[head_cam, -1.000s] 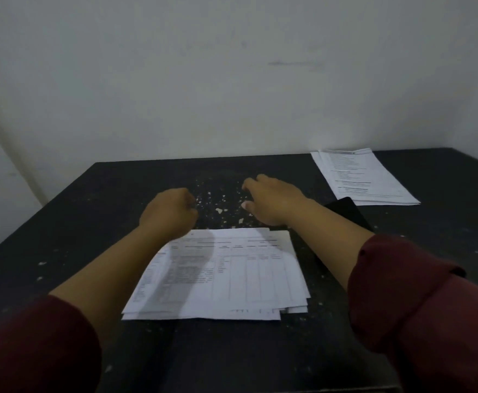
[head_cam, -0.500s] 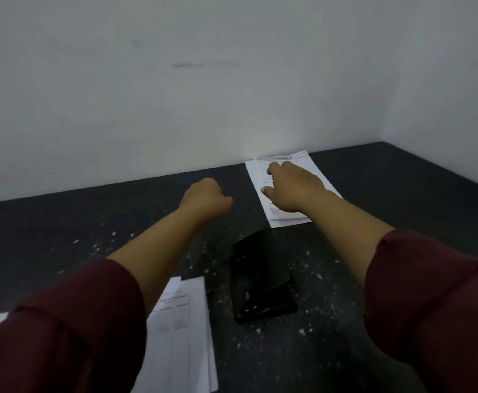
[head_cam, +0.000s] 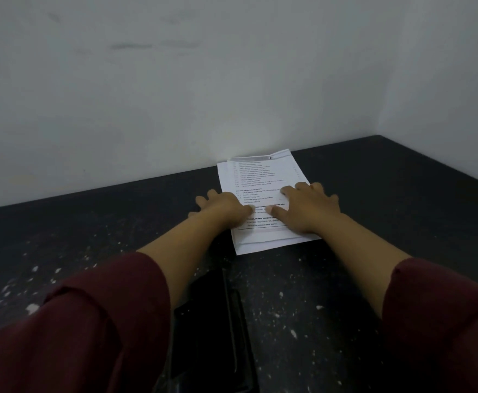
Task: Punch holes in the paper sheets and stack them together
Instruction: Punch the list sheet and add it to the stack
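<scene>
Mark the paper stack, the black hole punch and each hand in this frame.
paper stack (head_cam: 260,173): head view, printed top sheet near its far end.
hole punch (head_cam: 218,321): head view, its black top between the forearms.
left hand (head_cam: 226,205): head view, back of the hand.
right hand (head_cam: 310,207): head view, back of the hand.

matt printed paper stack (head_cam: 263,177), glossy black punch (head_cam: 220,330)

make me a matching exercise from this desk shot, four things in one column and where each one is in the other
Things:
1. left hand
2. right hand
3. paper stack
4. hole punch

Places:
A. near the wall, under both hands
B. flat on the papers' right side
C. close to the camera, between the forearms
D. over the papers' left edge

Pairs: 1-D, 2-B, 3-A, 4-C
</scene>
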